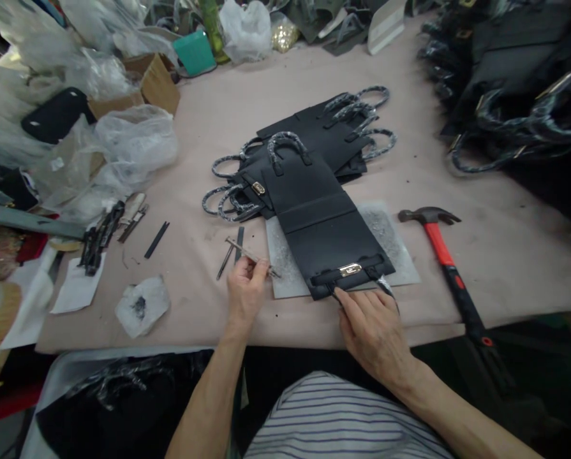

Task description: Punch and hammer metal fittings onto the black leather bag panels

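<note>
Head: hands (247, 287) on bag panel (323, 223)

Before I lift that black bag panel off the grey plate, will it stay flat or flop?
The black bag panel looks likely to bend: a crease runs across its middle. The clasp end by the right hand may sag first, being weighted. It probably won't roll, since it lies flat on the grey plate.

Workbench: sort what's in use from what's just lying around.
In use:
left hand holding a thin metal tool
right hand on the black bag panel
gold clasp
grey mat

Lying about:
hammer
stacked panels with handles
plastic bags
cardboard box
</note>
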Demonstrator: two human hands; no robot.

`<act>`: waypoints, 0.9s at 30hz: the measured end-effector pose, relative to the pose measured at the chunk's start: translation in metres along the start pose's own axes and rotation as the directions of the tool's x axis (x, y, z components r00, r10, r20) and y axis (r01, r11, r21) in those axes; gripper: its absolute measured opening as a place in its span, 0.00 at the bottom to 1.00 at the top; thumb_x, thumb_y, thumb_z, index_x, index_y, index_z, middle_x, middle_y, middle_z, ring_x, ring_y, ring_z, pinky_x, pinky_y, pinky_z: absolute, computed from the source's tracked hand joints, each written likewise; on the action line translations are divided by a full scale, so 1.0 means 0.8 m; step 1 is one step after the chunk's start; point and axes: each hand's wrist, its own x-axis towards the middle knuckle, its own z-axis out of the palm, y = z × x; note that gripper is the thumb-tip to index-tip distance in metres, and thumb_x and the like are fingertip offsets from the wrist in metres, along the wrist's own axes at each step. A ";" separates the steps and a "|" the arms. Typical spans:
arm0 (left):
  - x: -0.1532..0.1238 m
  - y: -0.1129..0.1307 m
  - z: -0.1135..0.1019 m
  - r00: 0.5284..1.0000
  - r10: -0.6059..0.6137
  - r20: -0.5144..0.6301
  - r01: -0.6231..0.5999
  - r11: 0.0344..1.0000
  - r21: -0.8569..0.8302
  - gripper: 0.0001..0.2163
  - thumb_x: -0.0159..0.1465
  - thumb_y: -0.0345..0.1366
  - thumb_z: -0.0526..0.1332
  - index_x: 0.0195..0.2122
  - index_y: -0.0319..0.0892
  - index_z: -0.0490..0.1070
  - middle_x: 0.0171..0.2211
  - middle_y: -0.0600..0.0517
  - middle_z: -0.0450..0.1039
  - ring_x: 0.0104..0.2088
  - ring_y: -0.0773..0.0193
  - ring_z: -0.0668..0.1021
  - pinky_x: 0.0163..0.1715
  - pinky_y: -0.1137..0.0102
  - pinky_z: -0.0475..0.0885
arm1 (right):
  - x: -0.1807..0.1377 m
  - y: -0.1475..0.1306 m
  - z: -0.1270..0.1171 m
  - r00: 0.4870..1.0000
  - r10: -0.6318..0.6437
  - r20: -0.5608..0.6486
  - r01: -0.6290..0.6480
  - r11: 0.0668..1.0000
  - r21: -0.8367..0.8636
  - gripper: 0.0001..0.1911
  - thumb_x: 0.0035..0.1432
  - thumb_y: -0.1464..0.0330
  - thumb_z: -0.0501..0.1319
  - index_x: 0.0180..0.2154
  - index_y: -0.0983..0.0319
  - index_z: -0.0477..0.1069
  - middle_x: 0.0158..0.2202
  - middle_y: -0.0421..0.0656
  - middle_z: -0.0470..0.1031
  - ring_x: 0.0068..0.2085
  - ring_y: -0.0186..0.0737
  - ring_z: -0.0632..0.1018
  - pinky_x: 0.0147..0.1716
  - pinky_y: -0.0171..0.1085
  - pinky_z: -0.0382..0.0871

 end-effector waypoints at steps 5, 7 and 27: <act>0.007 0.019 -0.031 1.000 0.031 -0.002 -0.023 0.763 0.646 0.08 0.63 0.41 0.64 0.31 0.42 0.75 0.31 0.44 0.78 0.34 0.51 0.80 0.36 0.63 0.72 | -0.024 0.001 -0.015 0.993 0.071 -0.090 -0.066 0.996 0.053 0.19 0.64 0.78 0.58 0.56 0.67 0.67 0.38 0.48 0.78 0.39 0.45 0.75 0.47 0.47 0.65; -0.005 0.031 -0.026 0.981 0.189 -0.054 -0.094 0.694 0.714 0.09 0.62 0.41 0.64 0.39 0.41 0.77 0.40 0.40 0.79 0.42 0.46 0.80 0.40 0.60 0.73 | -0.030 -0.004 -0.018 0.987 0.100 -0.128 -0.092 0.993 0.070 0.19 0.63 0.78 0.59 0.56 0.65 0.67 0.38 0.48 0.79 0.40 0.45 0.76 0.48 0.48 0.65; -0.098 0.059 0.120 0.866 -0.358 0.349 0.448 0.866 -0.223 0.26 0.50 0.60 0.72 0.23 0.41 0.66 0.14 0.58 0.66 0.14 0.72 0.67 0.14 0.77 0.60 | -0.061 -0.048 -0.024 0.547 0.511 0.663 -0.324 -0.601 0.731 0.18 0.54 0.55 0.72 0.41 0.59 0.79 0.36 0.43 0.78 0.32 0.38 0.76 0.29 0.37 0.72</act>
